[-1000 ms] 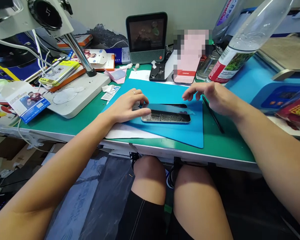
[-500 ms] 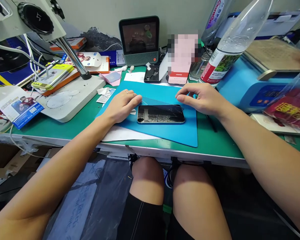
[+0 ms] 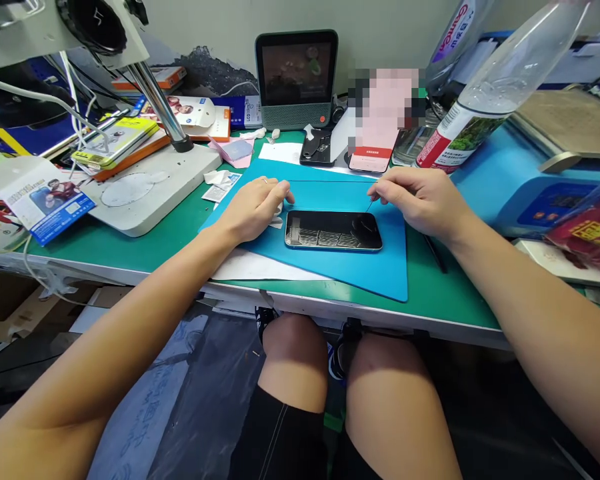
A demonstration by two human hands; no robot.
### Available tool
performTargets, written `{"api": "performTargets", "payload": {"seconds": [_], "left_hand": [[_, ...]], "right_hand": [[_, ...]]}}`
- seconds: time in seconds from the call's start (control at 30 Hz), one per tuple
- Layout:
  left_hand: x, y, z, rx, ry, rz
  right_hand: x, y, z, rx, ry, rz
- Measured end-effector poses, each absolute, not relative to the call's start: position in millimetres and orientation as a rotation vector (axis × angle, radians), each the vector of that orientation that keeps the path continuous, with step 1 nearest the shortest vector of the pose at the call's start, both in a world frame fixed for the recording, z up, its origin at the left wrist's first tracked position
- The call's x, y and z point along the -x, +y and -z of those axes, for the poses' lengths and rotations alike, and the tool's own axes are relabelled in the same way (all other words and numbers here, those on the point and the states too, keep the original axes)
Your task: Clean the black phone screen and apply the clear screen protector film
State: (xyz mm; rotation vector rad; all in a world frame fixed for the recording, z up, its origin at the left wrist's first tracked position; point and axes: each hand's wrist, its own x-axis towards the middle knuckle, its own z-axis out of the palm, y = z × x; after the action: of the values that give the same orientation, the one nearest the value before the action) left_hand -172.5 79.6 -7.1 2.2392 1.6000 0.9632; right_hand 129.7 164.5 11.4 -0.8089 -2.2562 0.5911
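Note:
A smartphone [image 3: 333,231] lies face up on the blue mat [image 3: 380,277], its dark screen reflecting light. A thin wire [image 3: 330,181] stretches above the mat, behind the phone, from one hand to the other. My left hand [image 3: 260,208] rests at the mat's left side with its fingers closed on one end of the wire, beside a crumpled white tissue [image 3: 277,220]. At the phone's upper right, my right hand [image 3: 417,200] pinches the other end; a short strand hangs from its fingertips towards the screen.
Behind the mat stand a smart display [image 3: 297,80], a dark phone [image 3: 317,147] and a pink-screened phone [image 3: 373,159]. A plastic bottle [image 3: 450,140] and a blue machine [image 3: 510,193] are at right. The microscope stand [image 3: 153,197] occupies the left. A black pen-like tool [image 3: 435,253] lies right of the mat.
The view has shifted slightly, so the desk things appear further right. My right hand has turned into a tighter pinch, and the wire now runs straight between the hands, behind the phone.

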Motion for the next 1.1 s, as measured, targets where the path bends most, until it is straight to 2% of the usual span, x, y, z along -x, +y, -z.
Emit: {"api": "performTargets", "payload": {"seconds": [0.43,1.1], "left_hand": [[177,79,10,-2.169,1.554,-1.080],[180,81,13,-2.371,1.660,-0.848]], "right_hand": [[-131,168,-9,0.875,-2.231,-0.577],[-131,178,2,0.875,-2.363,-0.488]]}}
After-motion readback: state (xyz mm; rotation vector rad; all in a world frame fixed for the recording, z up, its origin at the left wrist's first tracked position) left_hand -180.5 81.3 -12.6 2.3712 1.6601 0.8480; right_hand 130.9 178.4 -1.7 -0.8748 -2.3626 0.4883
